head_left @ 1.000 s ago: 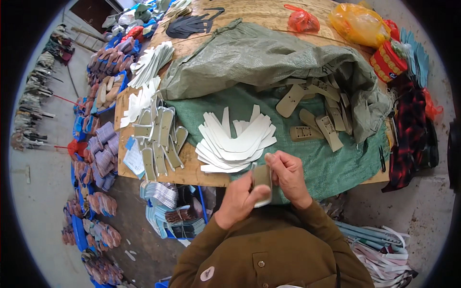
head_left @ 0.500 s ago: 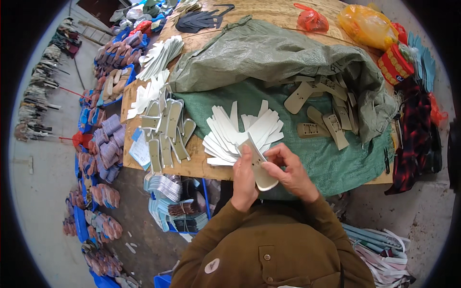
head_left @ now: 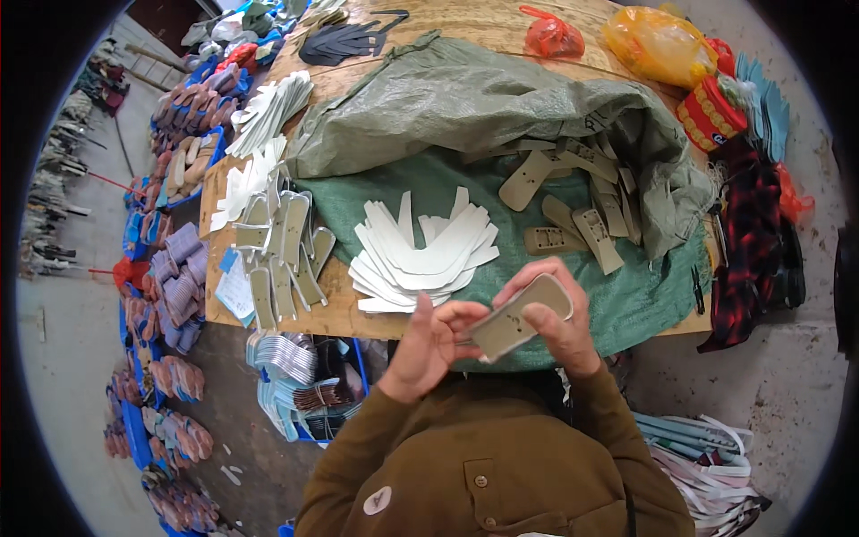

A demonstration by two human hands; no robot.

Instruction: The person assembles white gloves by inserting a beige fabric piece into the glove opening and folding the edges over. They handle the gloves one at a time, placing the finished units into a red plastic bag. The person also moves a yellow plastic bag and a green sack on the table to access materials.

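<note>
My right hand [head_left: 566,320] grips a tan insole piece [head_left: 517,324] with a pale edge and small holes, thumb on its face and fingers behind. The piece is tilted above the table's near edge. My left hand [head_left: 422,347] is open at the piece's left end, thumb raised and fingers apart; whether its fingertips touch the piece I cannot tell. Just beyond lies a fanned pile of white curved strips [head_left: 429,259]. Pale-edged tan pieces [head_left: 291,219] are heaped on the left, and plain tan ones [head_left: 595,228] lie at the right, by the sack's mouth.
A grey-green woven sack [head_left: 483,98] covers the middle of the wooden table [head_left: 349,315]. White strips [head_left: 273,107] and dark cut pieces [head_left: 344,40] lie at the far left. Plastic bags [head_left: 662,45] sit at the far right. Filled blue crates [head_left: 139,447] line the floor on the left.
The insole piece has turned from upright to slanting sideways and moved slightly right in my right hand. My left hand has come off its side and opened. The view has shifted a little.
</note>
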